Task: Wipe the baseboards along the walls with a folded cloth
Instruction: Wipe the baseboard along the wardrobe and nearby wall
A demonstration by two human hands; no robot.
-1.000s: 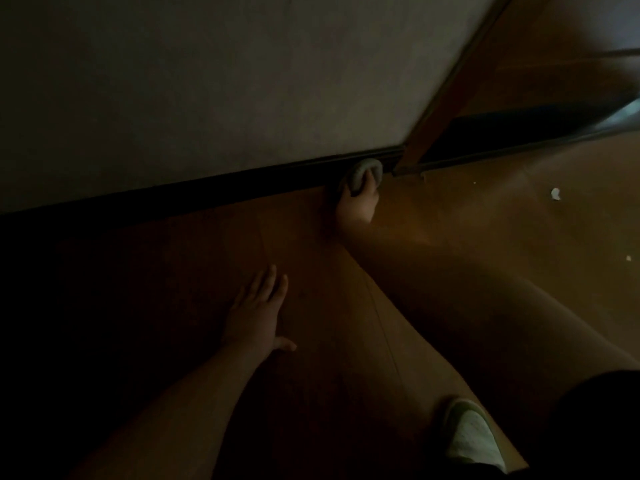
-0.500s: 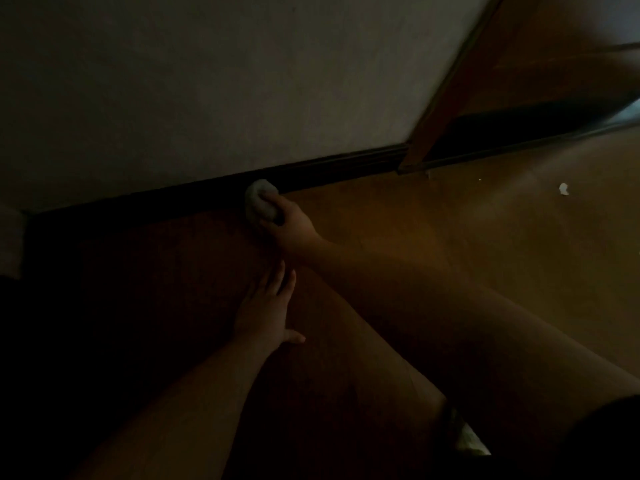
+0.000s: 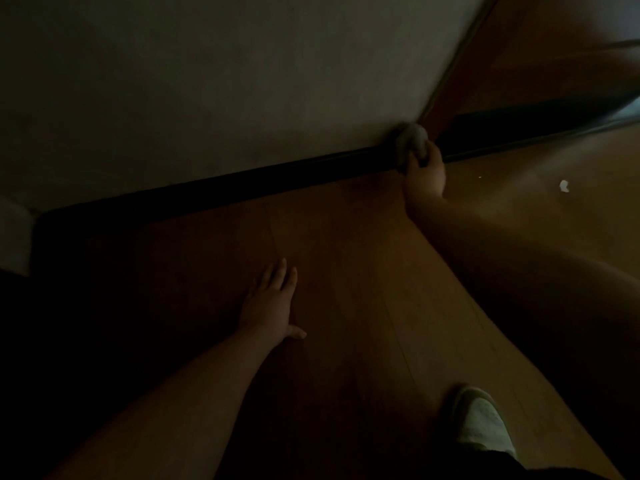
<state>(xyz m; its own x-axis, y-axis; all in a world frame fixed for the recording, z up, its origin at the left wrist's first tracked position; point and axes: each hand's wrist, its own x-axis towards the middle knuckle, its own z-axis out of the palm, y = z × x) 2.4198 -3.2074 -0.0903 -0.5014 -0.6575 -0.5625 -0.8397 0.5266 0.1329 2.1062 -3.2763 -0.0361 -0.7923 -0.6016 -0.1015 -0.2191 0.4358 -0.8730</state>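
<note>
The dark baseboard ran along the foot of the pale wall, rising from left to right, and everything else sat in relation to it. Well below it, the left hand lay flat on the wooden floor, fingers straight and close together, thumb out to the side. At the baseboard's right end, by the wooden door frame, the right hand gripped the bunched cloth, fingers curled round it, pressing it against the baseboard (the cloth looked blurred). Far below the baseboard, a pale slipper stood on the floor. Right of the baseboard's end, a small white scrap lay on the boards.
</note>
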